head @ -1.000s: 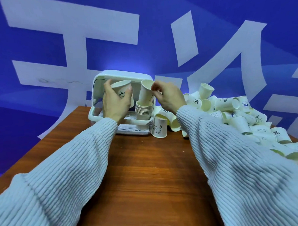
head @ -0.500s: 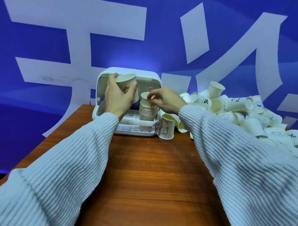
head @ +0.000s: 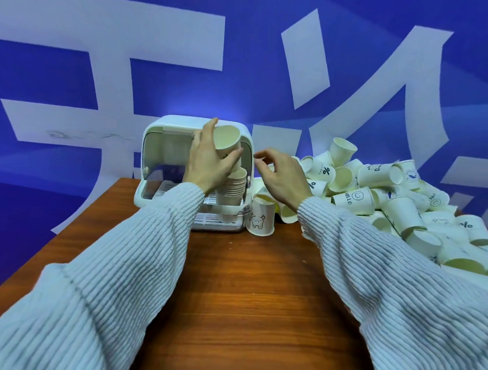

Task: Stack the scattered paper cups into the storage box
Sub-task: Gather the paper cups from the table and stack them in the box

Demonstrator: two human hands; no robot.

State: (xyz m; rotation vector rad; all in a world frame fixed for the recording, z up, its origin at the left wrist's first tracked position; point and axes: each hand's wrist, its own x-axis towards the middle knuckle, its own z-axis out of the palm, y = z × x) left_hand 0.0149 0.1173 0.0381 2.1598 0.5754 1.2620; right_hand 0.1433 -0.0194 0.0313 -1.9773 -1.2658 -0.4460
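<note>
So the right hand (head: pixel 281 177) has let go, fingers loosely curled and empty, its cup now on the stack (head: pixel 232 191) inside the storage box (head: pixel 157 149). Left hand (head: pixel 208 158) grips the next cup (head: pixel 227 140) above it.

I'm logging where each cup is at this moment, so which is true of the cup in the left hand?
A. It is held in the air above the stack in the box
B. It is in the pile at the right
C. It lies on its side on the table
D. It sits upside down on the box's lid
A: the left hand grips the cup above the stack inside the storage box.
</note>
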